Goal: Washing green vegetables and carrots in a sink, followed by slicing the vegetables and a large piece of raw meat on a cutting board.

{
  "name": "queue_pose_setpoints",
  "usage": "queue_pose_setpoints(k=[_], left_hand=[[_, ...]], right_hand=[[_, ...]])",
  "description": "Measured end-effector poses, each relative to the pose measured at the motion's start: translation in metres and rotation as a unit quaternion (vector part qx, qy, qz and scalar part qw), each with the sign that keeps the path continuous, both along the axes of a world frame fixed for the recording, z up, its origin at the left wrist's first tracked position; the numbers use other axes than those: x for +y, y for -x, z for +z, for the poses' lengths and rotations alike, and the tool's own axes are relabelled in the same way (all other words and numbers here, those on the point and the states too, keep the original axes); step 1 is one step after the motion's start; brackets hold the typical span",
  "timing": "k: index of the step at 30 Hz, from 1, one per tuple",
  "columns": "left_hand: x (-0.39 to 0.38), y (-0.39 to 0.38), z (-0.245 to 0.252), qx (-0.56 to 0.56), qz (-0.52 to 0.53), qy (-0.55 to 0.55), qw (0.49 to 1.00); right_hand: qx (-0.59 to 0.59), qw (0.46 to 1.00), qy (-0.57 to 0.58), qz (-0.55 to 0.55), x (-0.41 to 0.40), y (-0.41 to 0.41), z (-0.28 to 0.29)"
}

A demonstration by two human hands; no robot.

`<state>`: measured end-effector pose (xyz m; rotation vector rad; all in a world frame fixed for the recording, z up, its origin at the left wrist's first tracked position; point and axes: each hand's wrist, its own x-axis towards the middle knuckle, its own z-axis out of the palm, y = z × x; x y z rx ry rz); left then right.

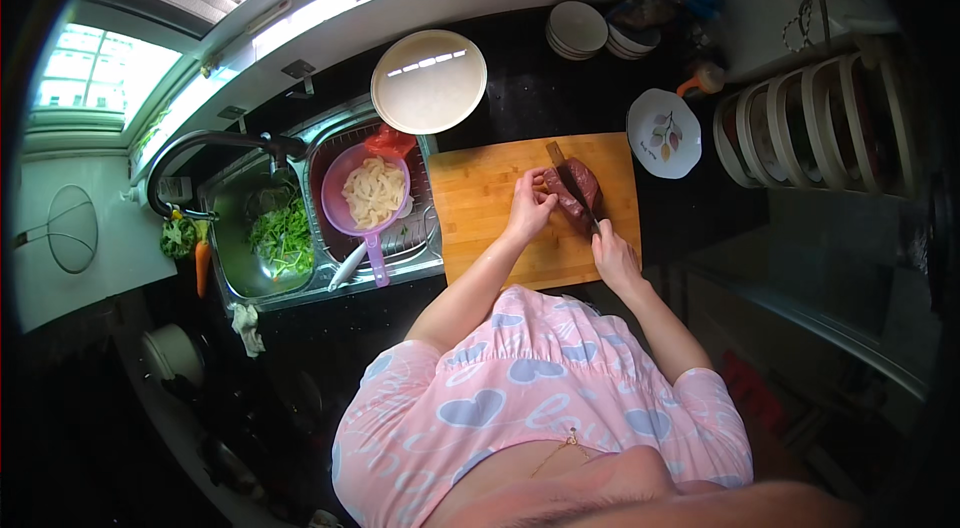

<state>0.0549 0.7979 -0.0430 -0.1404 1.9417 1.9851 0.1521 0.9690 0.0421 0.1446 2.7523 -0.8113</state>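
A slab of dark red raw meat (586,181) lies on the right part of a wooden cutting board (487,198). My right hand (616,254) grips the handle of a kitchen knife (572,184), whose dark blade lies across the meat and points away from me. The fingers of my left hand (534,207) are bent against the meat's left edge, beside the blade. How deep the blade sits in the meat, I cannot tell. A white leaf-patterned plate (665,133) is at the board's right corner.
Left of the board, a double steel sink (262,295) holds leafy greens (283,232) and a purple strainer (328,192) of pale strips (373,192). A large round plate (429,82) stands behind it. Stacked bowls (576,29) are at the back, a dish rack (817,127) at right, a curved faucet (184,145) at left.
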Motion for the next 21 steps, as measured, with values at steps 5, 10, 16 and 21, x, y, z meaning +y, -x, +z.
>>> queue_pose_setpoints(k=[5,10,16,21], left_hand=[[-0.014,-0.004,0.001,-0.059,0.016,0.008,0.998],[-0.024,-0.009,0.013,-0.074,0.021,0.072,0.994],[-0.026,-0.011,0.004,-0.098,0.043,0.046,0.993],[-0.035,-0.007,-0.001,-0.078,0.044,0.069,0.994]], right_hand=[[0.025,0.999,0.027,-0.004,-0.009,-0.001,0.014],[0.023,1.0,0.017,-0.011,-0.013,-0.005,0.007],[0.005,0.999,0.005,-0.038,-0.016,-0.014,-0.001],[-0.007,0.999,0.03,-0.026,-0.028,-0.017,-0.005]])
